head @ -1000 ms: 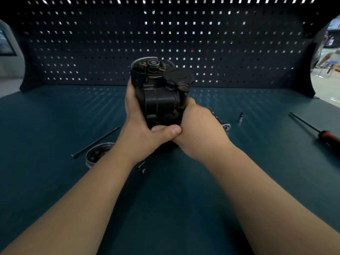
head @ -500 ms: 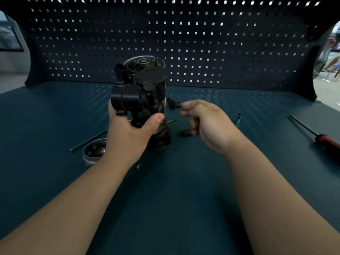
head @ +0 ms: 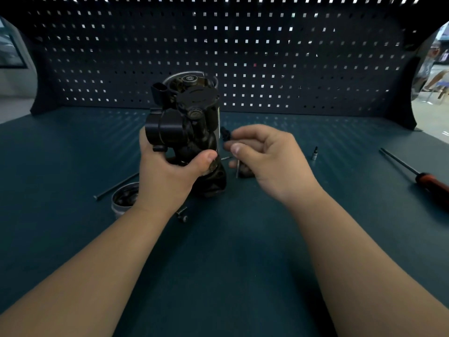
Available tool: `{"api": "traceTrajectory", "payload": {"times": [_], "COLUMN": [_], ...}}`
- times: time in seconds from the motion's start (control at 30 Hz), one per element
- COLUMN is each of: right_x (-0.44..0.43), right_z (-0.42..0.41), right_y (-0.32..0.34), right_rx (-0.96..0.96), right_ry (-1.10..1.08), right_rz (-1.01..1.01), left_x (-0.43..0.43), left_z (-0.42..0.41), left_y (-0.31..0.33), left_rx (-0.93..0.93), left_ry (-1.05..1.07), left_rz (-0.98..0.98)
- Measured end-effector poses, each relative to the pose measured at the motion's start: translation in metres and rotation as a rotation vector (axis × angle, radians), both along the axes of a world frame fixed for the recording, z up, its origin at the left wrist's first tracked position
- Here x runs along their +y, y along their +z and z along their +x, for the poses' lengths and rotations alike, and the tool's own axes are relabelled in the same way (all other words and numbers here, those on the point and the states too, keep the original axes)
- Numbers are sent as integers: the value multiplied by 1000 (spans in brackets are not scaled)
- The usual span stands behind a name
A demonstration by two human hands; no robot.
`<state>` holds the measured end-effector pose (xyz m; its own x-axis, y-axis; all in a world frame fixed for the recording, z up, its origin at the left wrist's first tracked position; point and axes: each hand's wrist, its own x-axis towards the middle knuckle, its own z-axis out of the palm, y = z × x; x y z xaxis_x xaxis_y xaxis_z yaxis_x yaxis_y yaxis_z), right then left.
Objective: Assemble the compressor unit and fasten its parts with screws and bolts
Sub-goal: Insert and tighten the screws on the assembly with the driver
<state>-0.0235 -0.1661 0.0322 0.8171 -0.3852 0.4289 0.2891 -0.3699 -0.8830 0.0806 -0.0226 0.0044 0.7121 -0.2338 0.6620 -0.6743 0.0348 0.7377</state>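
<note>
Centrally, toward the back edge of the matte teal bench (head: 243, 263), the compressor unit (head: 187, 122) is held upright: lumpy black housing, a round cap, a silvery cylinder behind. Its lower body is wrapped by the left hand (head: 167, 173), thumb across the front. A small dark part (head: 224, 135) is pinched in the curled fingertips of the right hand (head: 269, 159), just beside the unit. A round metal cup (head: 124, 198) and a thin rod (head: 114, 187) are partly hidden by the left wrist. A small bit (head: 315, 153) and an orange-handled screwdriver (head: 430, 183) lie toward the right edge.
</note>
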Motion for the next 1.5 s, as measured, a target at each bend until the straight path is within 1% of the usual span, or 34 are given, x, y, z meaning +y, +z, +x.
{"api": "traceTrajectory", "payload": {"times": [0.1, 0.17, 0.33, 0.4, 0.57, 0.7, 0.77, 0.83, 0.9, 0.93, 1.03, 1.13, 1.2, 1.23, 1.27, 1.37, 1.5], "right_x": [12, 16, 18, 18, 21, 25, 29, 33, 35, 35, 38, 43, 46, 47, 49, 55, 57], "right_z": [6, 10, 17, 17, 5, -2, -4, -6, -6, -6, -2, 3, 5, 6, 6, 7, 9], "right_y": [-6, -13, -19, -17, -13, -8, -7, -7, -10, -12, -16, -15, -14, -13, -13, -12, -11], "right_rx": [-117, -127, -166, -171, -230, -170, -163, -160, -118, -91, -38, -20, -42, -53, -58, -44, 4], "right_ry": [-93, -187, -342, -364, -358, -360, -400, -367, -250, -184, -41, 9, 41, 56, 75, 89, -53], "right_rz": [-49, -107, -196, -252, -564, -705, -824, -894, -855, -796, -491, -188, 18, 83, 113, 102, 55], "left_x": [1, 1, -1, -1, -2, -2, -2, 0, 2, 3, 6, 5, 4, 4, 4, 4, 3], "left_z": [0, -1, -4, -4, -6, -3, -1, 2, 6, 9, 15, 17, 18, 18, 19, 22, 22], "left_y": [1, 1, -2, -4, -6, -8, -9, -10, -11, -11, -12, -13, -15, -15, -15, -15, -16], "left_rx": [1, 13, 45, 46, 15, -14, -31, -45, -57, -57, -61, -58, -56, -56, -52, -56, -56], "left_ry": [-3, -8, -27, -28, -116, -164, -163, -149, -142, -143, -141, -138, -119, -118, -121, -134, -153], "left_rz": [19, 32, -16, -23, -64, -73, -66, -68, -74, -75, -80, -55, -49, -50, -51, -51, -37]}}
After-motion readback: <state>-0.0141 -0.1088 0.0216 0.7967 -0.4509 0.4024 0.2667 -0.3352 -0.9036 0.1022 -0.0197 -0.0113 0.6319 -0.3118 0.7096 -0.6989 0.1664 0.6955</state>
